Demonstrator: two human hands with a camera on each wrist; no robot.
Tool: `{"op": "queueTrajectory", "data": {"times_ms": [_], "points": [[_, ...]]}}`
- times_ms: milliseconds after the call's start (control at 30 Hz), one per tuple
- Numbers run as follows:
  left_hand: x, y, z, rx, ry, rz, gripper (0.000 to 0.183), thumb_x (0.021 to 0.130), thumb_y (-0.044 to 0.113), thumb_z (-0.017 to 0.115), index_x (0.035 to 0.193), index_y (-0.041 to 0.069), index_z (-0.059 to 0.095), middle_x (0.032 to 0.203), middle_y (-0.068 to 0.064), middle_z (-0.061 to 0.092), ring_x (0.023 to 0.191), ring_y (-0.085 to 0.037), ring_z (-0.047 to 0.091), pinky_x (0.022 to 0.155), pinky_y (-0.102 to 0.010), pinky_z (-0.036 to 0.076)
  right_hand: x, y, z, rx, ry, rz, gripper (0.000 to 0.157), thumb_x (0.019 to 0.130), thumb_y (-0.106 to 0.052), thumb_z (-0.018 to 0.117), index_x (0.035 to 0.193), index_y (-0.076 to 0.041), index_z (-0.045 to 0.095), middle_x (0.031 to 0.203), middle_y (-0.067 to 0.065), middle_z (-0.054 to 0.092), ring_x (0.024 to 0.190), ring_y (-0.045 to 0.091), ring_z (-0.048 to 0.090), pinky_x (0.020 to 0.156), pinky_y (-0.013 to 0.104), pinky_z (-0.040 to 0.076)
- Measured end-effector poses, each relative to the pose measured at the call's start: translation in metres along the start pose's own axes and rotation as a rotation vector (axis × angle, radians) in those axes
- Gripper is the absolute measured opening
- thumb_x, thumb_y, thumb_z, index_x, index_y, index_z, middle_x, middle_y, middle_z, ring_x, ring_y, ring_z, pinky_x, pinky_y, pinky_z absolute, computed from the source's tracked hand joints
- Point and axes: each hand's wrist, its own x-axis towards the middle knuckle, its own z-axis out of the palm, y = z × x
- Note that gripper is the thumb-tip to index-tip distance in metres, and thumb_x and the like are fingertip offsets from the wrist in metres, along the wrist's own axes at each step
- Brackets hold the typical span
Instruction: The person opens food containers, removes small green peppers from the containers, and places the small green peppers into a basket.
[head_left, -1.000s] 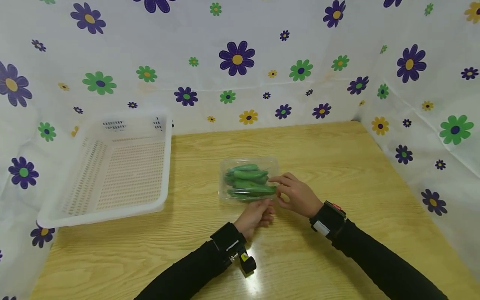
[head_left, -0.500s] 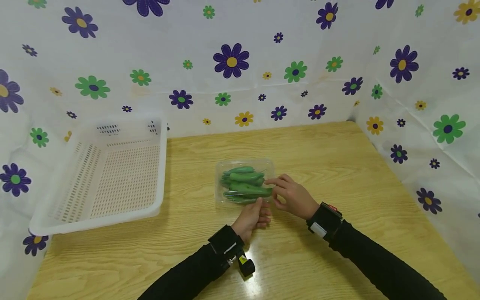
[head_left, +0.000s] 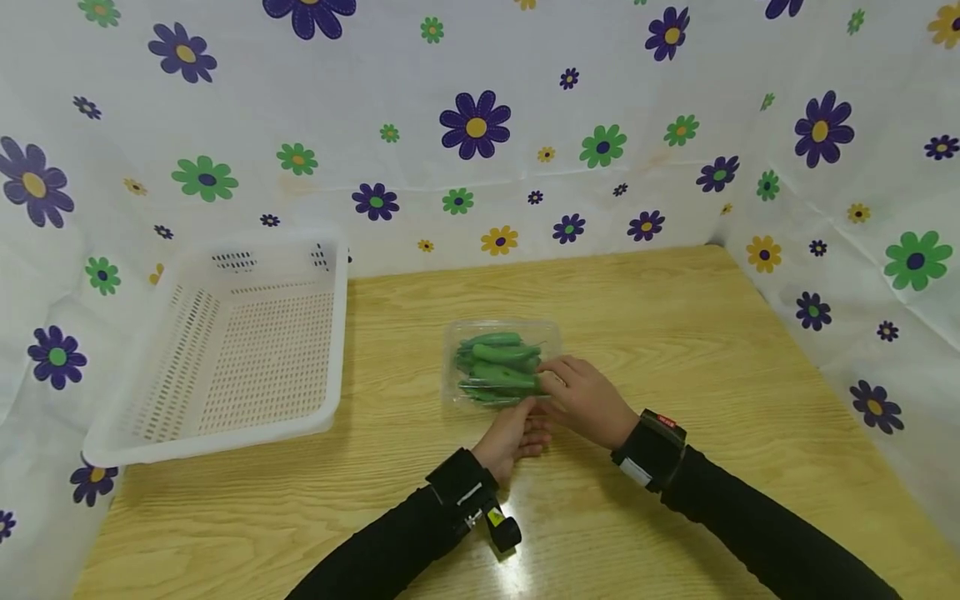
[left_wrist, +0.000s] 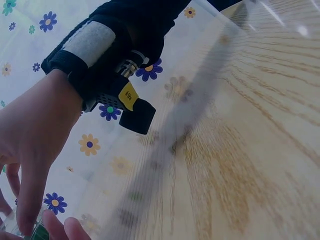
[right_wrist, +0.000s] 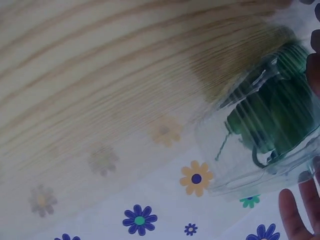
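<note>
A clear plastic box (head_left: 501,327) with a lid stands on the wooden table. Long green peppers (head_left: 498,375) with thin curled stems lie inside it. At the near right corner, my left hand (head_left: 512,437) grips the front edge, its thumb at the rim and its other fingers curled below. My right hand (head_left: 590,402) pinches the lid's edge at the same corner, its fingertips close to the left thumb and partly hidden behind the knuckles. The right wrist view has the box (right_wrist: 210,145) at its right, with fingers (right_wrist: 292,215) beside its wall.
A white perforated plastic basket (head_left: 339,333) sits on the left of the table (head_left: 652,325). White cloth (head_left: 420,75) printed with flowers hangs behind and along both sides.
My right hand has moved in slightly left, and its spread fingers have drawn together at the box's corner. The left hand keeps its place at the front edge; the box has stayed put.
</note>
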Motion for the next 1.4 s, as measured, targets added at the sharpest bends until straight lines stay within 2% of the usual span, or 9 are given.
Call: {"op": "queueTrajectory", "data": {"times_ms": [133,333,567,867,1133,1400], "points": [[-0.0006,0.0007,0.0007,-0.005,0.006,0.007,0.041,0.1,0.033,0.036,0.115,0.003,0.059,0.083,0.004,0.061,0.071,-0.007,0.058,0.063,-0.019,0.047,0.0059,-0.0035,-0.0001,-0.068,-0.058,0.023,0.044,0.069,-0.025,0.084,0.099,-0.01,0.056,0.108,0.009,0.061,0.1,0.023,0.058,0.081,0.033,0.051],[-0.0003,0.0012,-0.0013,0.01,0.0,0.004,0.04,0.1,0.033,0.035,0.114,0.005,0.06,0.084,0.004,0.061,0.073,-0.009,0.058,0.064,-0.02,0.047,0.009,-0.0062,-0.001,-0.068,-0.107,0.044,0.049,0.069,-0.024,0.084,0.108,-0.01,0.057,0.112,0.009,0.058,0.102,0.023,0.057,0.076,0.029,0.053],[0.0029,0.0018,-0.0033,0.015,-0.007,0.002,0.039,0.099,0.032,0.035,0.112,0.005,0.06,0.082,0.005,0.062,0.071,-0.009,0.058,0.064,-0.019,0.047,0.0099,-0.0077,-0.0037,-0.052,-0.12,0.026,0.049,0.071,-0.021,0.083,0.11,-0.008,0.057,0.113,0.01,0.059,0.104,0.024,0.056,0.07,0.026,0.054],[0.0002,0.0045,-0.0037,0.044,-0.048,-0.007,0.043,0.103,0.032,0.03,0.125,0.004,0.054,0.096,-0.001,0.062,0.086,-0.015,0.059,0.072,-0.024,0.047,0.0077,-0.0074,-0.0044,-0.07,-0.151,0.016,0.049,0.071,-0.019,0.082,0.111,-0.008,0.056,0.114,0.01,0.059,0.105,0.022,0.056,0.068,0.025,0.053],[-0.0036,0.0061,-0.0046,0.06,-0.068,0.012,0.042,0.103,0.03,0.029,0.123,0.003,0.054,0.092,0.0,0.06,0.084,-0.014,0.058,0.073,-0.025,0.046,0.0078,-0.008,-0.0037,-0.095,-0.162,-0.015,0.045,0.073,-0.014,0.08,0.11,-0.006,0.056,0.114,0.01,0.06,0.106,0.023,0.057,0.069,0.025,0.054],[-0.0046,0.005,-0.0056,0.074,-0.087,0.027,0.043,0.104,0.032,0.029,0.126,0.004,0.053,0.099,-0.003,0.063,0.091,-0.019,0.059,0.076,-0.027,0.046,0.0093,-0.0109,-0.0049,-0.123,-0.179,-0.04,0.044,0.074,-0.012,0.08,0.11,-0.005,0.055,0.114,0.012,0.058,0.106,0.024,0.056,0.073,0.025,0.054]]}}
